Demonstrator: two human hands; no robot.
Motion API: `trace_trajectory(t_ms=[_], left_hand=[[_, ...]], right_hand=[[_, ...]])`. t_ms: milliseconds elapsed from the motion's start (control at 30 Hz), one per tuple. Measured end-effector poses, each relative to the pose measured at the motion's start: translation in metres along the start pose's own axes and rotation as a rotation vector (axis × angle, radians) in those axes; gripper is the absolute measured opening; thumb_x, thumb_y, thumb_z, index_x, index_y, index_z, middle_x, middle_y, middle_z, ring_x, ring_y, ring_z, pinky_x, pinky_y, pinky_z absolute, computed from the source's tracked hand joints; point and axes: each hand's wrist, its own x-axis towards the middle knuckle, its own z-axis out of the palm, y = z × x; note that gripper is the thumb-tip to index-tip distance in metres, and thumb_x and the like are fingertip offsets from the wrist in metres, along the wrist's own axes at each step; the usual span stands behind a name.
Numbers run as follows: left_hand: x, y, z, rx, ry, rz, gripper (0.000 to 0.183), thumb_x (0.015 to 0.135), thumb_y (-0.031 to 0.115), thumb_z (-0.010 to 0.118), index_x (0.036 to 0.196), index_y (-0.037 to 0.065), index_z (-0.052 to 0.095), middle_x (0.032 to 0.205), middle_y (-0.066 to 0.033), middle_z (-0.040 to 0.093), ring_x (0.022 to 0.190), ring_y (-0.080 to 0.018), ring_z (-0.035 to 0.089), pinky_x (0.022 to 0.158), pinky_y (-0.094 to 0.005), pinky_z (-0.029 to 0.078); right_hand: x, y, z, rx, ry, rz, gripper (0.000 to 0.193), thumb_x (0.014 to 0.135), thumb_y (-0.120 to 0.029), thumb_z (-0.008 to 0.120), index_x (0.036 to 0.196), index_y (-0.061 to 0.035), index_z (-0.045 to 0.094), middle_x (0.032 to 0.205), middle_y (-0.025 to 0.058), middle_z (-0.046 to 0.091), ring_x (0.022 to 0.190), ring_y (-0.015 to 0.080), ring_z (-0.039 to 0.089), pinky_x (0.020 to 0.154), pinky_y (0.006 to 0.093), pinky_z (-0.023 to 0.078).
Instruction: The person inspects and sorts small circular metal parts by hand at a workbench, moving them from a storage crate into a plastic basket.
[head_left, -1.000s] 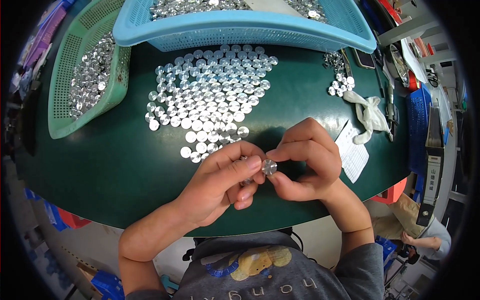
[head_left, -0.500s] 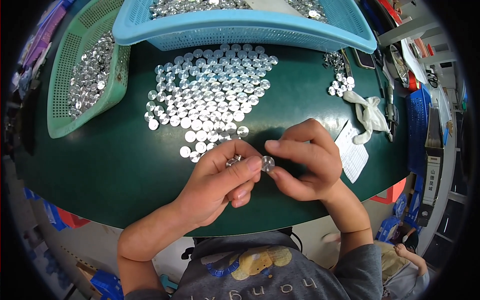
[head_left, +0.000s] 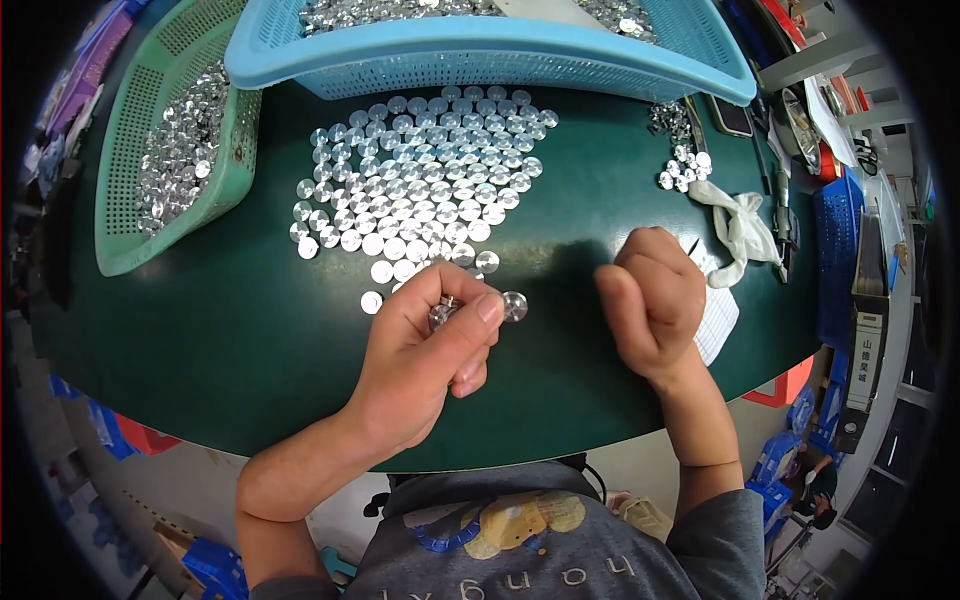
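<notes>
My left hand (head_left: 425, 355) is raised over the near middle of the table, pinching a shiny round metal disc (head_left: 514, 306) between thumb and forefinger. More small metal pieces (head_left: 441, 314) are tucked inside its curled fingers. To the right, apart from the disc, my right hand (head_left: 655, 310) is closed with fingers curled in. Whether anything is inside it is hidden. Beyond the left hand lie many similar metal discs (head_left: 424, 211), set out in close rows on the dark green table (head_left: 200, 350). The left hand covers the nearest ones.
A light blue basket (head_left: 490, 38) of metal parts stands at the back, a green basket (head_left: 245, 165) of parts at the left. Toward the right are small dark parts (head_left: 672, 125), shiny pieces (head_left: 684, 168), white cloth (head_left: 740, 230), a paper sheet (head_left: 718, 320) and a phone (head_left: 733, 120).
My right hand has drawn away from the disc to the right, and its fingers have curled closed. My left hand, with the disc, has shifted slightly left and farther from me.
</notes>
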Motion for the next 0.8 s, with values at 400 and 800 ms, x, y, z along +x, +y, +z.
trace_trajectory(t_ms=[400,800], left_hand=[[-0.019,0.12,-0.052,1.023,0.509,0.709,0.012,0.082,0.013,0.057,0.081,0.002,0.053,0.074,0.0002,0.054,0.067,-0.0086,0.05,0.059,-0.0237,0.042],[-0.006,0.16,-0.114,1.977,0.916,0.629,0.039,0.078,0.023,0.058,0.111,0.005,0.052,0.108,-0.0188,0.048,0.095,-0.0354,0.052,0.082,-0.0399,0.042]], right_hand=[[-0.009,-0.004,0.017,0.075,-0.098,0.09,0.02,0.062,-0.001,0.065,0.081,-0.0057,0.06,0.08,0.0085,0.056,0.069,0.0246,0.054,0.059,0.0319,0.039],[0.0,-0.003,0.02,0.156,-0.054,0.179,0.025,0.066,-0.002,0.063,0.09,-0.006,0.059,0.084,0.0073,0.056,0.066,0.0203,0.054,0.058,0.0299,0.042]])
